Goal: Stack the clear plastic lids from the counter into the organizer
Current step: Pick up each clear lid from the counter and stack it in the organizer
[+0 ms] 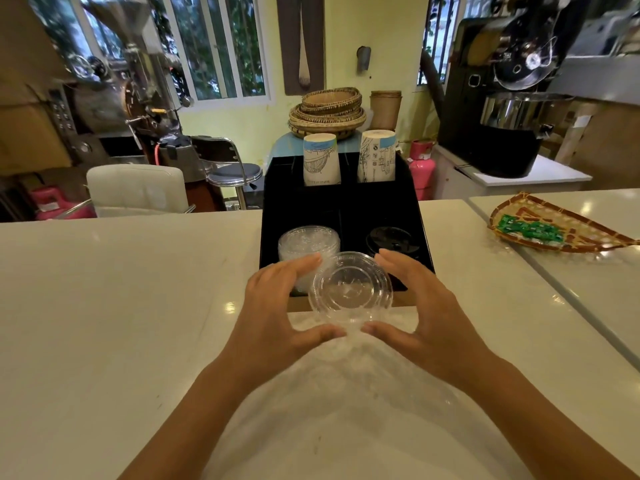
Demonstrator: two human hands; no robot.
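A clear plastic lid (351, 289) hangs just above the counter in front of the black organizer (341, 202). My left hand (277, 306) grips its left rim with fingers and thumb, and my right hand (426, 306) grips its right rim the same way. Inside the organizer's front left compartment stands a stack of clear lids (306, 242), partly hidden by my left fingers. Black lids (393, 239) lie in the front right compartment.
Two stacks of paper cups (320, 159) stand upside down in the organizer's rear compartments. A woven tray (554, 232) with green packets lies on the counter at the right. A seam runs down the white counter (121, 306) on the right side.
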